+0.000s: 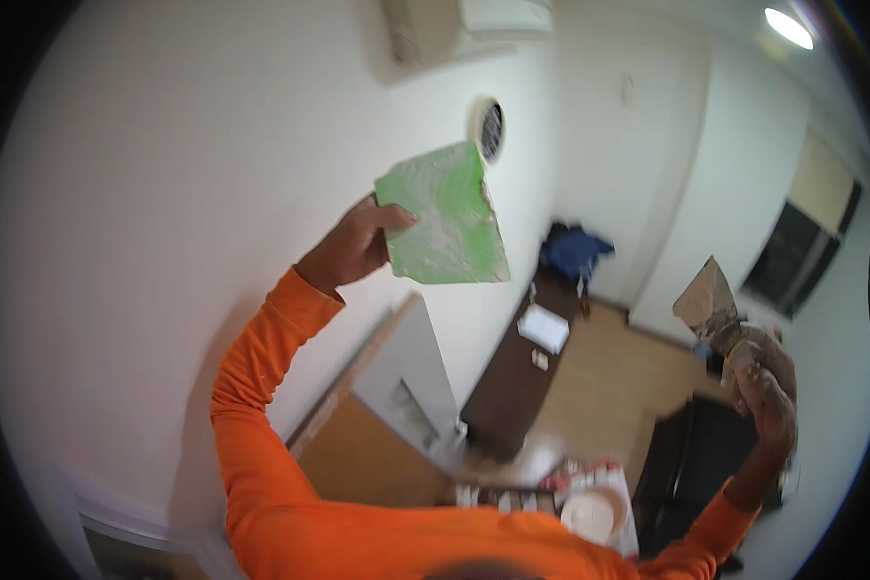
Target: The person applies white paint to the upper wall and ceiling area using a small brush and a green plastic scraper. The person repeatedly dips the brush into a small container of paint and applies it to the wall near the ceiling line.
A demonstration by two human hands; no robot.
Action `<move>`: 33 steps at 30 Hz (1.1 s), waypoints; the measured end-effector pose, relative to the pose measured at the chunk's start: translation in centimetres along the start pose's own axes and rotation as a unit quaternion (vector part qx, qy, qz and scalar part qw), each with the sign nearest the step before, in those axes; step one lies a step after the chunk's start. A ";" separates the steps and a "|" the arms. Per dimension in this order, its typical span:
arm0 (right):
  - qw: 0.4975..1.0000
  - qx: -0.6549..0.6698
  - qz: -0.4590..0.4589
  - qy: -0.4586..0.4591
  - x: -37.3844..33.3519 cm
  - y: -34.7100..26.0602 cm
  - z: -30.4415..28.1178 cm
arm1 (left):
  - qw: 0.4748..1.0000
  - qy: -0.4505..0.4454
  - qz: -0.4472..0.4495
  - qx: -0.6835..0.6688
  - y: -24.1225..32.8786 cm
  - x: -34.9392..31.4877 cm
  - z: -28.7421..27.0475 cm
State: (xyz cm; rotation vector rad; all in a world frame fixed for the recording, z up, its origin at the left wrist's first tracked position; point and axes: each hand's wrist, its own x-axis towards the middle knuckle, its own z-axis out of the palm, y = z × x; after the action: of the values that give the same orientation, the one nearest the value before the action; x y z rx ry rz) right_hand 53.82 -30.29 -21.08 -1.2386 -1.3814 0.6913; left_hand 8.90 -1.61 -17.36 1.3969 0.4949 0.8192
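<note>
Gripping a green, paste-smeared board (445,222) by its left edge in the closed fingers of the left hand (353,244). Holding it before a white wall (184,155), just below a round vent opening (492,130) lying up and right of these fingers. Well apart to the right, clasping a paste-caked putty knife (708,304) in the curled fingers of the right hand (764,385), with blade tilted up and left above them. Looking down between both sets of fingers to a dark brown counter (505,406) bearing a white sheet (543,329), and lower to a round pale tub (593,513).
</note>
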 end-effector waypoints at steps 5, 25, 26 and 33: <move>0.986 -0.054 0.160 0.000 -6.0 3.5 -1.9 | 0.997 0.013 -0.040 -0.058 -9.6 0.0 4.1; 0.869 -0.339 0.319 -0.170 -23.9 28.6 2.7 | 0.735 0.085 -0.383 -0.553 -51.7 -14.9 23.1; 0.863 -0.289 0.371 -0.182 -23.4 29.0 2.1 | 0.724 0.085 -0.398 -0.556 -51.8 -15.5 23.3; 0.845 -0.187 0.446 -0.227 -22.9 33.4 -1.5 | 0.764 0.102 -0.398 -0.498 -51.0 -17.3 25.4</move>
State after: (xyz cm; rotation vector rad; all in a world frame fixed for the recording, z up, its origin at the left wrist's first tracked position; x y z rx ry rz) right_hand 61.48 -42.53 -58.96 -2.1793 -1.2963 1.4781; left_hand 27.22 -30.01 -66.38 0.0365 0.6146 0.3780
